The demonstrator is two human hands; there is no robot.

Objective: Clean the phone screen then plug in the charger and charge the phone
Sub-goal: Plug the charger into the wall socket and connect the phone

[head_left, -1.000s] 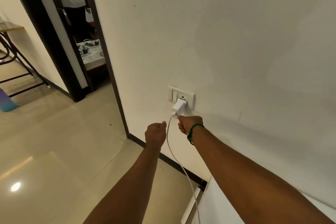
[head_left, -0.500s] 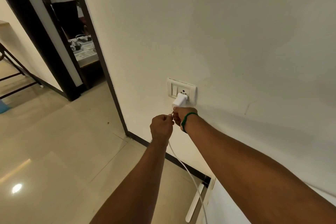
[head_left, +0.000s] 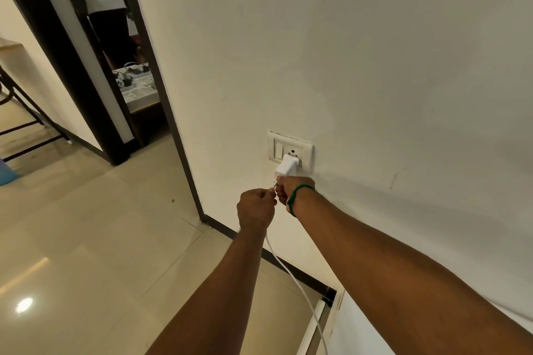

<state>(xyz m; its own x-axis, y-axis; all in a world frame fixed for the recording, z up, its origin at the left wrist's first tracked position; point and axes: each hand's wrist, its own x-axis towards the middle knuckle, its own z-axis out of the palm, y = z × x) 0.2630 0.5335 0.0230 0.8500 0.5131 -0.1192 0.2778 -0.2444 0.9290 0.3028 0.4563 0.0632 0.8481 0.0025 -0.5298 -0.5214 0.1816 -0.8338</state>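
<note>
A white charger adapter [head_left: 286,168] sits plugged into the white wall socket plate [head_left: 290,149] low on the cream wall. My right hand [head_left: 292,188], with a green band at the wrist, grips the adapter's lower end. Just left of it, my left hand [head_left: 255,207] pinches the white charging cable [head_left: 297,279] at the plug end, right under the adapter. The cable hangs down past my left forearm toward the bottom edge. No phone is in view.
A dark-framed doorway [head_left: 161,72] opens at the left; a person stands beyond it beside a low table with white trays [head_left: 138,89]. Glossy beige floor tiles [head_left: 86,239] spread left. A dark skirting [head_left: 288,262] runs along the wall. A white surface edge [head_left: 311,328] lies bottom right.
My left hand has moved right to the cable end under the adapter and closed on it, meeting my right hand. The view has shifted closer to the socket.
</note>
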